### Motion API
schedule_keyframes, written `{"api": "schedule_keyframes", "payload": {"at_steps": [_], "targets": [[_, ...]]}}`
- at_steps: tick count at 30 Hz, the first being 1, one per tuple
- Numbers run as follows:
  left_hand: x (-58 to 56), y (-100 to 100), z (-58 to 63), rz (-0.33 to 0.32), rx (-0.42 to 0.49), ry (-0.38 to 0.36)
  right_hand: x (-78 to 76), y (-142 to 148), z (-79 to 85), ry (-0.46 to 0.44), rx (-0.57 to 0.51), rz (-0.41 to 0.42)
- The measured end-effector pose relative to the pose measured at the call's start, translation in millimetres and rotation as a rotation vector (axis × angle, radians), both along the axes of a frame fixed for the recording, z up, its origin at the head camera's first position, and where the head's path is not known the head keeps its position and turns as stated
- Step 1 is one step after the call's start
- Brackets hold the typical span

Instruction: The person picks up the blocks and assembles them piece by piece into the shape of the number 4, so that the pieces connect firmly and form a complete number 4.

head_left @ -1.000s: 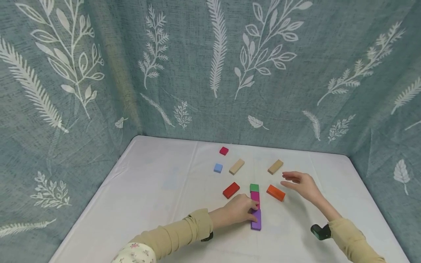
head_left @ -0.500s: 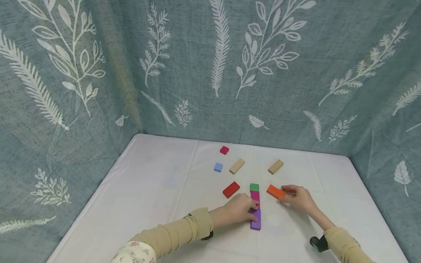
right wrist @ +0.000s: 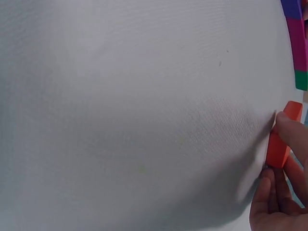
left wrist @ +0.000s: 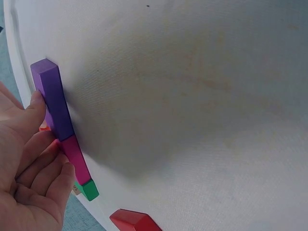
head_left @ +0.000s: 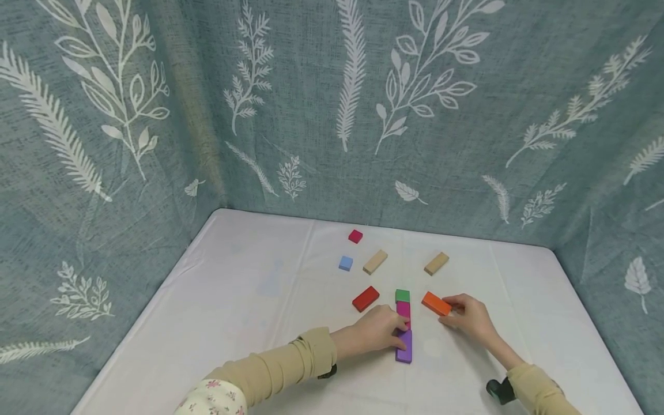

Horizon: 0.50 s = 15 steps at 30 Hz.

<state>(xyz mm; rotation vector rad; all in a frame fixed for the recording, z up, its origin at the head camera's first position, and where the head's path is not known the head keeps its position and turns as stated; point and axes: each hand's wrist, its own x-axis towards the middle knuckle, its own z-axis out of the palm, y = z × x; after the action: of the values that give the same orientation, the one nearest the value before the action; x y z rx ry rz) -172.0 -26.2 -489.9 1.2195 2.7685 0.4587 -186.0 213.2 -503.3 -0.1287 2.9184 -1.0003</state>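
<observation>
Pinches one orange block at its right end, between thumb and fingers of the right hand, just right of a row of three, touching end to end from near to far: one purple block, one pink block, one green block. Touches purple and pink with the bent left hand; cannot tell whether gripping. Farther out, all apart: one red block, one small red block, one blue block, two wooden blocks; nine in total. Underneath, one white tablecloth, lightly creased; behind and at both sides, blue-green curtain printed with white leaves and sprigs.
</observation>
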Motion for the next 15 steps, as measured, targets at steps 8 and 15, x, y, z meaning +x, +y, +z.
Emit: {"api": "schedule_keyframes", "payload": {"at_steps": [8,15], "targets": [[0.6,0.1,-0.6,-0.001,-0.003,-0.003,0.3,1.9,-3.7,0.041,-0.002,-0.001],[1.1,-0.6,0.4,0.0,-0.001,-0.003,0.9,2.1,-2.4,0.029,-0.011,-0.008]]}}
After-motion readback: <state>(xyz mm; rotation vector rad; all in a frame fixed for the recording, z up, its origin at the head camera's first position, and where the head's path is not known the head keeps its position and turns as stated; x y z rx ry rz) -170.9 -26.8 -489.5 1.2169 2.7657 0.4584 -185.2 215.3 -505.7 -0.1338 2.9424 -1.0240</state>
